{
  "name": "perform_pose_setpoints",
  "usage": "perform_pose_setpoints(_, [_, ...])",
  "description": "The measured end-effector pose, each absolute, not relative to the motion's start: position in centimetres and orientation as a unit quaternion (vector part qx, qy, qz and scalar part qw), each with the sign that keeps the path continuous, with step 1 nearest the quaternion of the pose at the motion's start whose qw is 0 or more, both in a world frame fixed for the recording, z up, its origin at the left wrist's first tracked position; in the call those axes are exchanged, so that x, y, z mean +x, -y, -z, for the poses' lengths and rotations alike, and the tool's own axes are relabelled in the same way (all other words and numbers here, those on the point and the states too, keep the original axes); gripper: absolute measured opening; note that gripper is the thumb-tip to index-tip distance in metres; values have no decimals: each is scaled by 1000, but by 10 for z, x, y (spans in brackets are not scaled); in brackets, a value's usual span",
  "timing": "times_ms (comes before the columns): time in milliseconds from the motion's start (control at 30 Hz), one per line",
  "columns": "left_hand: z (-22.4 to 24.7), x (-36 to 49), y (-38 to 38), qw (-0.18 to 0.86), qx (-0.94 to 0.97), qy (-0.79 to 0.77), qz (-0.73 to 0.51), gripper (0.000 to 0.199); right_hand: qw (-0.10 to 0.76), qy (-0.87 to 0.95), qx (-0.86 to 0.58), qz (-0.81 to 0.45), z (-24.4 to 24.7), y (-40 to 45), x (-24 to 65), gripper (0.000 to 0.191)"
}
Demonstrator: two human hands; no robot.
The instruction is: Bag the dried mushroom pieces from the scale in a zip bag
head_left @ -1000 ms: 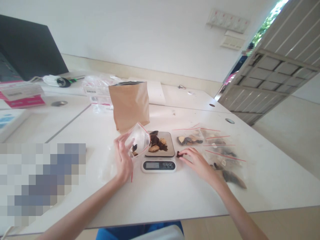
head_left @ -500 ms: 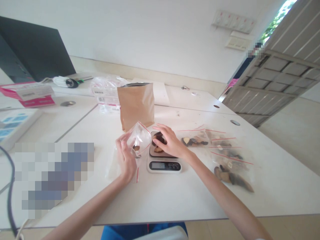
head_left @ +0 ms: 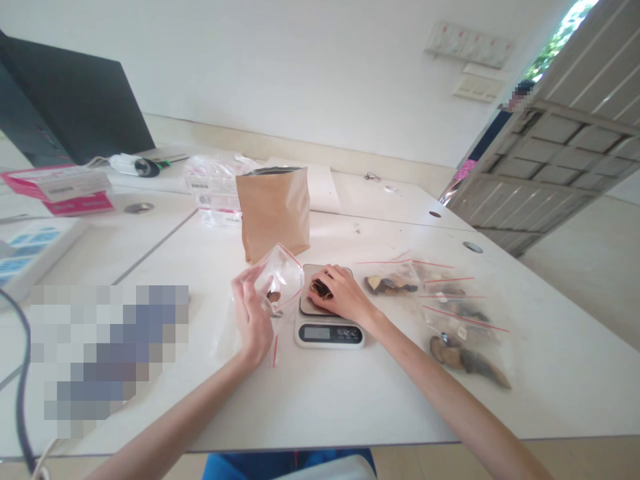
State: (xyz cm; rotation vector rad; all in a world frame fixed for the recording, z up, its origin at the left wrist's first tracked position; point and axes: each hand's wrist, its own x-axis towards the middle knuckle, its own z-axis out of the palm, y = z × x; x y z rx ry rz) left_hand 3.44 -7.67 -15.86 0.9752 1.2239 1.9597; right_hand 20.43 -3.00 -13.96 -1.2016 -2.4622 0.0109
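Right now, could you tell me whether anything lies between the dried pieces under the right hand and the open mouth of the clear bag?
Nothing visible does. The right hand covers dark dried pieces on the small digital scale; the clear zip bag with red strip, held open by the left hand, sits directly beside the scale's left edge.

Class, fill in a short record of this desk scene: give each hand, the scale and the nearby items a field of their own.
Left hand: holds an open clear zip bag with a few dried pieces inside
Right hand: closed on dark dried pieces on the scale's platform
Scale: display lit, digits unreadable
Behind: brown paper pouch, upright
To the right: filled zip bags flat on the white table
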Motion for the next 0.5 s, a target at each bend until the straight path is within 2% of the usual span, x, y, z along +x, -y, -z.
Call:
perform_pose_setpoints(167, [159,36,78,347,357,-462,-734,36,217,864,-452,35,146,27,203,12])
perform_pose_setpoints(267, [160,37,78,345,358,-463,-734,35,257,845,-469,13,148,18,203,10])
perform_pose_setpoints(400, [162,37,76,327,369,-459,-740,36,396,776,-481,-97,140,3,201,7])
perform_pose_setpoints(500, [164,38,75,325,374,-462,-736,38,514,683,-477,-205,123,-6,189,13])
